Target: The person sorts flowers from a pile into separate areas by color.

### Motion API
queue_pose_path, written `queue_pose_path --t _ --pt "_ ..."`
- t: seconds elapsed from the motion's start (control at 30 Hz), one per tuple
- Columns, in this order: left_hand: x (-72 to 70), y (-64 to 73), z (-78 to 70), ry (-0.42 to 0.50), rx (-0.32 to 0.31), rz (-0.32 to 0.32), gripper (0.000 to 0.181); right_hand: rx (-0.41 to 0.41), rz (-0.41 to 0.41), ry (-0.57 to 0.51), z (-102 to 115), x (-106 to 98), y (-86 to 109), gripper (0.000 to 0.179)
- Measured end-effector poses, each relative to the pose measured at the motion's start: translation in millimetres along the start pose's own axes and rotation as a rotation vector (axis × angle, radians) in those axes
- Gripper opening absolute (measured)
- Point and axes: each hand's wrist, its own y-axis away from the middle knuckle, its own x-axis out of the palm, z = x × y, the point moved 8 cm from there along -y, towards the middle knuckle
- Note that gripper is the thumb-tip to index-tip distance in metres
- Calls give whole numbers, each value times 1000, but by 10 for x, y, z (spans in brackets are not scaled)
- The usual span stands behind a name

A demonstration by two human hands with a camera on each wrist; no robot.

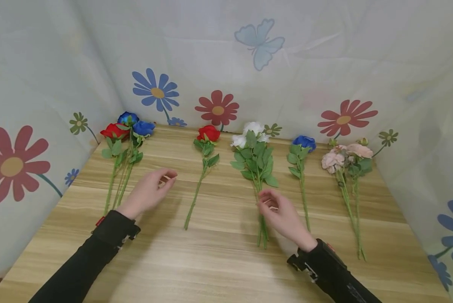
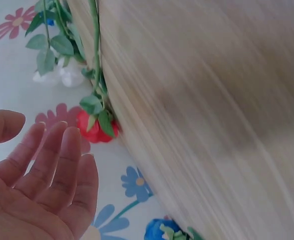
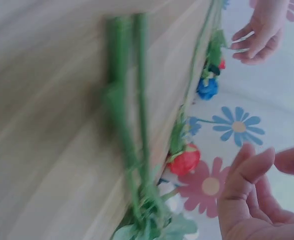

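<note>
My left hand (image 1: 148,191) hovers over the table between the red and blue roses on the left and a single red rose (image 1: 209,134). In the left wrist view its fingers (image 2: 61,170) are loosely bent with nothing in them. My right hand (image 1: 283,214) is above the stems of the white flowers (image 1: 253,128), thumb and fingers loosely curved. In the right wrist view a gap shows between its thumb and fingers (image 3: 244,195), and the green stems (image 3: 142,95) lie apart from it on the table.
At the left lie a red rose (image 1: 114,131) and blue roses (image 1: 143,127). A single blue rose (image 1: 304,143) lies right of the white flowers, then pale pink flowers (image 1: 333,161). A flower-printed curtain (image 1: 302,84) stands behind the wooden table (image 1: 196,269).
</note>
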Motion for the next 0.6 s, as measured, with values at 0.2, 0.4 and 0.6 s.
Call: queue_pose_path --t 0.2,0.4,0.6 --pt "-267 11 137 -50 3 -74 27 -24 -20 -148 201 71 -110 24" --pt "-568 73 358 -110 -96 -126 29 -23 -5 -245 385 203 -251 25" --pt "-801 134 672 -167 -226 -100 37 50 33 -377 507 435 -416 28"
